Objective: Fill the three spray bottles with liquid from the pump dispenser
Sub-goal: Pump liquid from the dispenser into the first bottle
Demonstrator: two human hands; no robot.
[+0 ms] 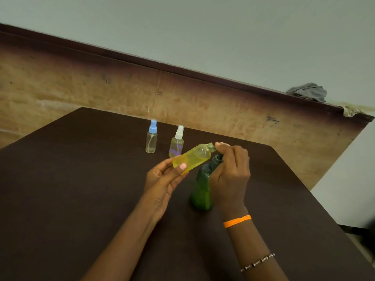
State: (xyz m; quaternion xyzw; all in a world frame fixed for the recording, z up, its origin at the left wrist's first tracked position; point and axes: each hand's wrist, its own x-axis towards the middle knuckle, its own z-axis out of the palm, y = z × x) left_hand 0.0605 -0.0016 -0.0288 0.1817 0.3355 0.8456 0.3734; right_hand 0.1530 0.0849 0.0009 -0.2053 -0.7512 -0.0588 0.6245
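My left hand [162,179] holds an uncapped yellow spray bottle [192,158], tilted with its open neck pointing up and right beside the pump. My right hand [230,171] curls over the pump head of the green dispenser [202,189], which stands upright on the dark table [81,189]; the nozzle is mostly hidden under my fingers. A clear spray bottle with a blue cap [151,137] and a spray bottle with a white cap [177,141], holding some yellowish liquid, stand upright further back.
A worn wooden panel [121,92] runs behind the table, with a grey cloth [308,91] lying on its top ledge at the right. The table's right edge drops off near a pale floor [345,179].
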